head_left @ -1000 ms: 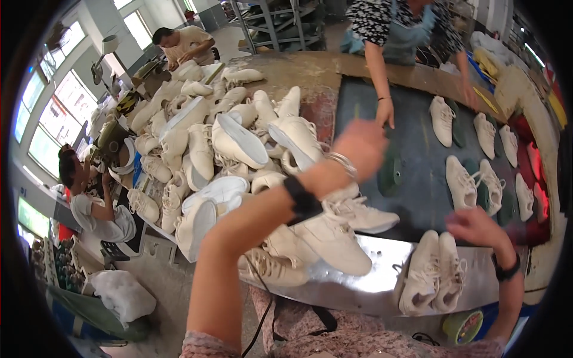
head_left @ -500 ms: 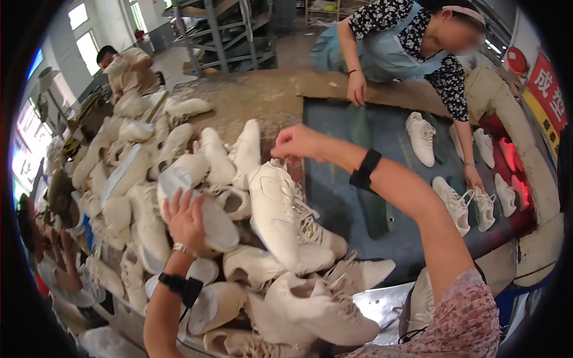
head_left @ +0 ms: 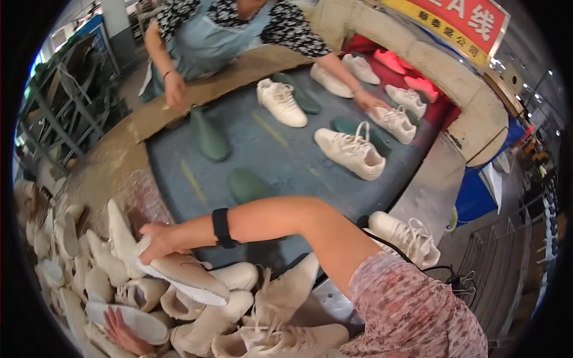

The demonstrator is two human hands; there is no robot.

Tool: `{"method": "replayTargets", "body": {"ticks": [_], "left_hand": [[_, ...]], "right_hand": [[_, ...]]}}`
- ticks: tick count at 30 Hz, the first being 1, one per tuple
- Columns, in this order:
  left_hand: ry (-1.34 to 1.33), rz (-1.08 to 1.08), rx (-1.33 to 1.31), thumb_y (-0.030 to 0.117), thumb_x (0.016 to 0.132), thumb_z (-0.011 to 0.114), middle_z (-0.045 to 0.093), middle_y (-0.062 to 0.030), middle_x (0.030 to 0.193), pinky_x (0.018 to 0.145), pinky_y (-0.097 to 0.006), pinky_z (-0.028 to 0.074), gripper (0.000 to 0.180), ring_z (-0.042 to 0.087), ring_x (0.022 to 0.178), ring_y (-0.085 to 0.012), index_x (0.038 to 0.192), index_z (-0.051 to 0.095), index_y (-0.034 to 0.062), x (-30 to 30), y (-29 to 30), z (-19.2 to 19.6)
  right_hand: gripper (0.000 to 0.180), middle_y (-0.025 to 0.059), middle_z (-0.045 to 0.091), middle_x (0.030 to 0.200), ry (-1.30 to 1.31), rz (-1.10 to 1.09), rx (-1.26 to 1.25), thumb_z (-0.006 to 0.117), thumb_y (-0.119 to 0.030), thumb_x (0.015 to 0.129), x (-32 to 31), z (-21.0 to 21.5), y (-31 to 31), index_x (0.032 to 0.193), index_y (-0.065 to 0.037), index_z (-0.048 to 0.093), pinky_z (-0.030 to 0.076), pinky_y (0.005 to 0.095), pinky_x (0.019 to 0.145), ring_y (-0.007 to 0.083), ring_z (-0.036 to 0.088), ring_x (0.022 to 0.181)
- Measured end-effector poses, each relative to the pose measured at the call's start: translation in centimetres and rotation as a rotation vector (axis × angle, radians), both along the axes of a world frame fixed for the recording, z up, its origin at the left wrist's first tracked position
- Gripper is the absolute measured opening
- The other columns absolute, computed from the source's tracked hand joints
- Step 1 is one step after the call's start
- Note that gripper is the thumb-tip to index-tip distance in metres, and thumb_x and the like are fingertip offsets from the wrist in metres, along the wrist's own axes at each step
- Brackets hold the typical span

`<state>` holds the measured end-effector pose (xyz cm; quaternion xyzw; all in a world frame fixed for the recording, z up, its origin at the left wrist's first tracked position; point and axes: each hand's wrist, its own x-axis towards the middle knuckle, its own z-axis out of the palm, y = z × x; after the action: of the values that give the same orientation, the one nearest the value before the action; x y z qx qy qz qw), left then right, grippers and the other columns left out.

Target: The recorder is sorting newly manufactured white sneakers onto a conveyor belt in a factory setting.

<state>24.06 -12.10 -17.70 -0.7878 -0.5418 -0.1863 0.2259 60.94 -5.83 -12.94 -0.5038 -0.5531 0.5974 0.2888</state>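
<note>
A white sneaker [head_left: 190,279] is tilted above the shoe pile, sole edge showing, with my right hand [head_left: 156,241] closed around its raised end. Lower left, my left hand [head_left: 125,331] lies with fingers spread against the pale sole of an overturned shoe [head_left: 146,325]. More cream-white shoes [head_left: 271,343] are heaped around and below both hands, several with laces. My right forearm crosses over the near edge of a dark belt [head_left: 239,134], hiding part of it.
Across the belt, a co-worker in a blue apron touches a white sneaker [head_left: 394,124] with one hand; the other hand is near a green shoe last [head_left: 209,137]. Other sneakers [head_left: 352,152] and a second green last [head_left: 248,185] rest there. A red-lit opening [head_left: 444,113] is at the right.
The view has swung right, showing more of the belt. My right hand, earlier closed above a sneaker, now grips one. My left hand stays spread on a shoe sole.
</note>
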Motion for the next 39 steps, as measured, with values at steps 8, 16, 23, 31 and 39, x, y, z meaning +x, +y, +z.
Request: {"method": "replayTargets", "body": {"ticks": [8,16,23,31,39], "left_hand": [[0.065,0.115,-0.052,0.030,0.097,0.025,0.053,-0.0069,0.128,0.106,-0.048,0.018,0.040,0.041,0.124,-0.0248,0.121,0.054,0.0154,1.0,-0.3,1.1],[0.041,0.126,-0.050,0.021,0.092,0.030,0.054,-0.0097,0.124,0.108,-0.048,0.018,0.036,0.042,0.123,-0.0270,0.111,0.058,0.0114,3.9,-1.8,2.8],[-0.160,0.089,-0.055,0.020,0.088,0.030,0.055,-0.0101,0.122,0.107,-0.049,0.016,0.037,0.042,0.122,-0.0300,0.109,0.059,0.0127,4.8,-3.7,3.6],[-0.117,0.094,0.043,0.012,0.080,0.041,0.054,-0.0050,0.124,0.107,-0.050,0.018,0.035,0.041,0.123,-0.0260,0.108,0.061,0.0169,4.5,-1.7,3.6],[-0.191,0.121,0.064,0.019,0.079,0.045,0.053,-0.0068,0.124,0.104,-0.051,0.023,0.032,0.040,0.123,-0.0268,0.106,0.062,0.0174,3.4,-1.2,2.2]], "right_hand": [[0.052,0.0213,0.047,0.111,-0.829,-0.390,0.887,0.072,-0.021,0.055,9.1,3.9,8.7,0.100,0.001,0.057,0.046,0.0424,0.079,0.0340,0.051,0.099],[0.070,0.0214,0.029,0.139,-1.221,-0.363,1.196,0.066,-0.013,0.066,12.8,-12.1,11.5,0.132,-0.012,0.040,0.026,0.0508,0.104,0.0429,0.029,0.126],[0.069,0.0232,0.024,0.140,-1.236,-0.636,0.726,0.072,-0.034,0.068,14.2,-10.8,18.8,0.128,-0.016,0.043,0.028,0.0561,0.099,0.0441,0.033,0.123],[0.050,0.0225,0.025,0.141,-1.004,0.018,0.851,0.065,-0.025,0.073,13.8,-5.8,12.0,0.119,-0.009,0.053,0.037,0.0471,0.096,0.0422,0.037,0.120],[0.036,0.0197,0.036,0.135,-0.622,0.619,1.007,0.064,-0.010,0.075,-2.3,5.8,-6.0,0.110,-0.005,0.057,0.036,0.0399,0.098,0.0370,0.038,0.120]]}}
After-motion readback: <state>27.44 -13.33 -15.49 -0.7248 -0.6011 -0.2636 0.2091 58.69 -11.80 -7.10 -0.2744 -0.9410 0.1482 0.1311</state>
